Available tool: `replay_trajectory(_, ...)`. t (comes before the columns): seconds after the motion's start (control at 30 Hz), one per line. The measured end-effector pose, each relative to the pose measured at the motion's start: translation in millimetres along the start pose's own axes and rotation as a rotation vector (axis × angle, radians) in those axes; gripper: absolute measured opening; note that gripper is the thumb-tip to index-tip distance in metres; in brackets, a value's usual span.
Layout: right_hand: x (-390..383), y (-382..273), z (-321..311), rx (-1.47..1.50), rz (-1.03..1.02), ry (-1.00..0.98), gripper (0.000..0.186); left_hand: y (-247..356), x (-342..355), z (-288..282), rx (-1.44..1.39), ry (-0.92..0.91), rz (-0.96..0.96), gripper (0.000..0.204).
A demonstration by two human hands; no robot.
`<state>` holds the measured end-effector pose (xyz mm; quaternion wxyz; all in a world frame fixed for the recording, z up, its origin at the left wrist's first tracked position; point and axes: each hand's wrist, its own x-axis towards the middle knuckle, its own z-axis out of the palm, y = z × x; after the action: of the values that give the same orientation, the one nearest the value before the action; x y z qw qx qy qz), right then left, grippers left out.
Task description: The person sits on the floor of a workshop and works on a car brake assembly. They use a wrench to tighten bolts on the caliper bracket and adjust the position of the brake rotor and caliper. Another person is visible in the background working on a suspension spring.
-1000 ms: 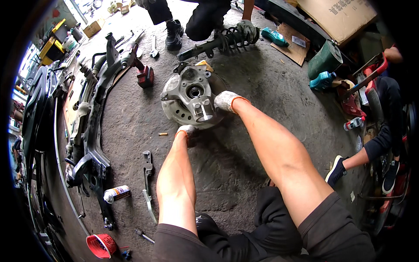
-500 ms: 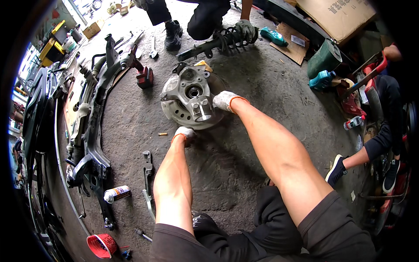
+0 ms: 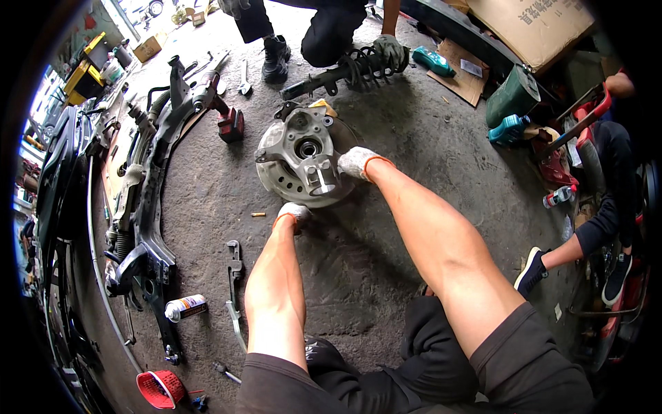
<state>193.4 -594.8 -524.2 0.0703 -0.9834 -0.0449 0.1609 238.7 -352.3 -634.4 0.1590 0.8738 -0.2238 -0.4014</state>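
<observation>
A grey steering knuckle (image 3: 301,135) with a round brake disc (image 3: 286,187) beneath it lies on the floor in front of me. My left hand (image 3: 295,212), in a white glove with an orange cuff, is closed at the disc's near edge; its fingertips are partly hidden. On the right side my right hand (image 3: 355,163), gloved the same way, has its fingers curled round the edge of the assembly. Beyond it, a crouching person's gloved hand (image 3: 392,52) holds a strut with a coil spring (image 3: 362,67), which lies tilted close to the knuckle.
To the left stand a red cordless impact wrench (image 3: 227,121) and a long black subframe (image 3: 148,200). Nearer me lie a pipe wrench (image 3: 234,269), a spray can (image 3: 185,308) and a red basket (image 3: 161,388). At right are a green can (image 3: 512,96), a teal bottle (image 3: 509,129) and another person's shoe (image 3: 531,271).
The view has shifted very slightly. Both hands keep their places at the disc and knuckle, and the other person still holds the strut.
</observation>
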Motion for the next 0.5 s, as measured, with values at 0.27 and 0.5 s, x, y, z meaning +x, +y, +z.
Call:
replay_trajectory(0.27,13,12,22,-0.02,0.009,0.052,0.023,14,-14,-7,-0.008,-0.023,-0.005,0.033)
replay_trajectory(0.5,20,21,34,-0.055,0.028,0.082,0.023,16,-9,-6,0.023,-0.016,-0.009,0.035)
